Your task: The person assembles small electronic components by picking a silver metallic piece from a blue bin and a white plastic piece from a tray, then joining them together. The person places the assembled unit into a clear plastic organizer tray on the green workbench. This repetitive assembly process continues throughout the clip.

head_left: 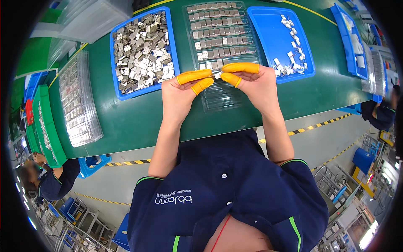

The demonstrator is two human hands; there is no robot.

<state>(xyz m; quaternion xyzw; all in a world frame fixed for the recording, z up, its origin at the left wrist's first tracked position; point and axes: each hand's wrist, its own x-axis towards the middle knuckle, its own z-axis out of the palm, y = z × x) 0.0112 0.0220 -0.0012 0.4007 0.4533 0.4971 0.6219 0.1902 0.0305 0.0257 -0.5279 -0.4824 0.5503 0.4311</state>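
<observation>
My left hand point(177, 96) and my right hand point(259, 87) meet over a clear blister tray point(222, 101), with yellow finger cots on thumbs and forefingers. Pinched between the fingertips of both is a small white connector piece point(217, 75), mostly hidden by the cots. Rows of grey metal connector shells point(220, 42) fill the tray's farther slots; the nearest slots are bare. Left of it, a blue bin point(174, 54) holds a heap of loose metal shells point(142, 50). At the right, a blue tray point(266, 38) carries several white connectors point(294, 59) with thin wires.
A stack of filled clear trays point(79, 101) lies on the green table point(138, 122) at the left, near a long green bin point(46, 126). Another blue bin point(348, 42) stands far right. Co-workers sit at the left point(58, 180) and right point(382, 113) edges.
</observation>
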